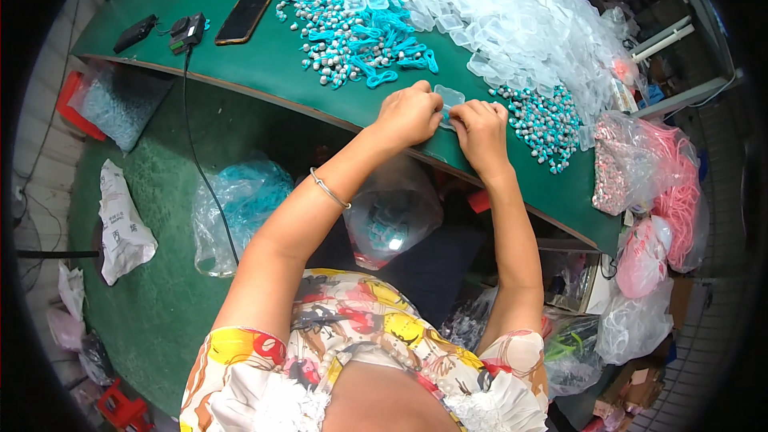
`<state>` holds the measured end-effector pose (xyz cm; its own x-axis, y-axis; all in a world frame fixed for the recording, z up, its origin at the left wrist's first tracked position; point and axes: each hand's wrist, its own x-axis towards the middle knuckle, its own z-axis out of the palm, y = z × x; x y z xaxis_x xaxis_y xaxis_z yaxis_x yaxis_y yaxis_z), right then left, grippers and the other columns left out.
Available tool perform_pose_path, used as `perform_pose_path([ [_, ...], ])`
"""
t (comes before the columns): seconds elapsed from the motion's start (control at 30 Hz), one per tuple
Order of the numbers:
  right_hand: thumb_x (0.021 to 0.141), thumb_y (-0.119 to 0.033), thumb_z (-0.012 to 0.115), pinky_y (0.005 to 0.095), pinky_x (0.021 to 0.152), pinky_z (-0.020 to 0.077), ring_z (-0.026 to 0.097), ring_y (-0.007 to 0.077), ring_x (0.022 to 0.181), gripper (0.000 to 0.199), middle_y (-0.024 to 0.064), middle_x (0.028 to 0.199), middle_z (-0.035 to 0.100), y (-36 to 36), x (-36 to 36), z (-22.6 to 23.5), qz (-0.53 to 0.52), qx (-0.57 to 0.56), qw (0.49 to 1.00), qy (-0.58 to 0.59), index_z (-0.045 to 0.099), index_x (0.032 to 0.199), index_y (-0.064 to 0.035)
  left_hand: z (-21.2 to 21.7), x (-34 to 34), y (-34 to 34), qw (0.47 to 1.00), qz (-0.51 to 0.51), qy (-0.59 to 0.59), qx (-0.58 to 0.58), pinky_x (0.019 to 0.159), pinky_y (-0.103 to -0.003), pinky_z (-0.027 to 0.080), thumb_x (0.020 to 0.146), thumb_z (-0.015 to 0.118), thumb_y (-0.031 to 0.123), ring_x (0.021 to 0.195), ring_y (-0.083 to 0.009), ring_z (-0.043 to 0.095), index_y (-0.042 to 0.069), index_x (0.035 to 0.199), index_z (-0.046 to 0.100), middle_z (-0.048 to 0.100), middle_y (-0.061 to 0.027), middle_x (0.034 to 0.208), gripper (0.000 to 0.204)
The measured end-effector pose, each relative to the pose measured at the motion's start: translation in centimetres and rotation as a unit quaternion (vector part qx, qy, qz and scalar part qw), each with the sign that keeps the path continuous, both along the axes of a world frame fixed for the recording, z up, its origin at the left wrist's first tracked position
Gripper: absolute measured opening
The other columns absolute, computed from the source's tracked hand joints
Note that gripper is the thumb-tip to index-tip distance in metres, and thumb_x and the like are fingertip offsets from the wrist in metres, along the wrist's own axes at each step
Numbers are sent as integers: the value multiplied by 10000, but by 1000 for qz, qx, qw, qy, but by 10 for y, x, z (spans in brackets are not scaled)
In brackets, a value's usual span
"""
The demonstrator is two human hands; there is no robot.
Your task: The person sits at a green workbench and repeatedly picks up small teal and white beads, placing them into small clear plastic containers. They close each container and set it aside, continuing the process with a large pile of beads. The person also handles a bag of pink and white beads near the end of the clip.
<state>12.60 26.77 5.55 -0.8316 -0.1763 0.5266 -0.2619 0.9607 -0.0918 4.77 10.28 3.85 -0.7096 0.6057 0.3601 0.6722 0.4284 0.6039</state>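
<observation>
At the near edge of the green table, my left hand (410,116) and my right hand (482,130) meet over a small clear plastic box (450,96). The box lies open between them, and the fingers of both hands are closed at its sides. A bit of turquoise shows between the fingertips, too small to make out. Beyond my left hand spreads a pile of turquoise cord loops (400,36) mixed with grey and turquoise beads (324,60). More grey and turquoise beads (548,124) lie to the right of my right hand.
A large heap of clear plastic boxes (512,16) covers the far side of the table (248,80). Left of the beads are a phone (244,18) and a small black device (187,34) with a hanging cable. Bags of pink cord (680,192) and pink beads (620,164) stand at the right edge.
</observation>
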Motion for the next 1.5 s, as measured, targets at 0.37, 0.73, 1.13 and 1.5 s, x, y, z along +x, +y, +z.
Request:
perform_pose_path([
  [0.37,802,-102,705,420,857,399,625,227,868,51,25,839,647,3,10,9,42,7,998,-43,700,848,-124,-7,14,-12,998,-34,48,35,744,-463,531,746,759,188,885,-349,641,33,927,662,599,-144,907,257],
  [0.73,846,-184,689,430,728,528,682,315,808,161,140,882,701,21,-62,9,-36,-162,983,-83,722,933,-52,-15,11,-14,995,-40,30,91,719,-443,510,765,761,192,844,-338,627,63,1094,620,596,-119,914,381],
  [1.13,772,-232,703,411,710,540,700,296,788,216,128,816,717,20,-94,-10,-161,-206,955,-140,742,901,-63,-16,10,-13,998,-31,31,44,794,-447,509,763,768,220,924,-337,627,51,1165,623,599,-124,986,459],
  [1.5,775,-78,722,392,708,475,650,251,785,148,72,847,672,22,-1,15,35,-117,987,-106,706,921,-88,-13,5,-16,997,-50,-15,50,769,-429,501,729,807,225,921,-315,626,56,1126,637,603,-109,957,463],
])
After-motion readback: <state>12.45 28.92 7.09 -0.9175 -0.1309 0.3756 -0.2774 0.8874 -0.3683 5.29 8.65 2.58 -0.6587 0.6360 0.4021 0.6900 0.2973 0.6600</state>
